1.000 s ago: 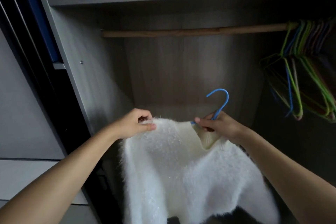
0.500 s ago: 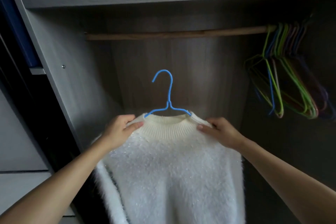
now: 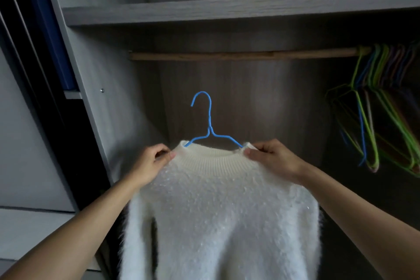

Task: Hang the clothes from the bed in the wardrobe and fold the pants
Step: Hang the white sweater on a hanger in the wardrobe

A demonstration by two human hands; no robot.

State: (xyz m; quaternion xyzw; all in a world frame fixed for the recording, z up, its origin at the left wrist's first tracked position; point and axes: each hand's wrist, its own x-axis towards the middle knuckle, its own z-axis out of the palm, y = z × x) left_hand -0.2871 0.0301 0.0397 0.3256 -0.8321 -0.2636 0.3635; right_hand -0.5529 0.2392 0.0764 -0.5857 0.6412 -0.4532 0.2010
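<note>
Sweater (image 3: 218,200): white, fluffy, on blue hanger (image 3: 209,120), held up inside wardrobe (image 3: 109,98), frame centre down to 6 o'clock.
Hook: upright, tip curling toward 9 o'clock, below rail (image 3: 227,55), not touching it.
Left hand (image 3: 150,166): grip pinches sweater shoulder at collar's 9 o'clock end.
Right hand (image 3: 272,159): grip pinches shoulder at collar's 3 o'clock end.
Rail: wooden, under shelf (image 3: 227,10) at 12 o'clock.
Spare hangers (image 3: 368,107): coloured bunch hanging on rail, 3 o'clock.

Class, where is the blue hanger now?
Head view, centre: the blue hanger sits in the white sweater, between left hand and right hand, below the wooden rail.
</note>
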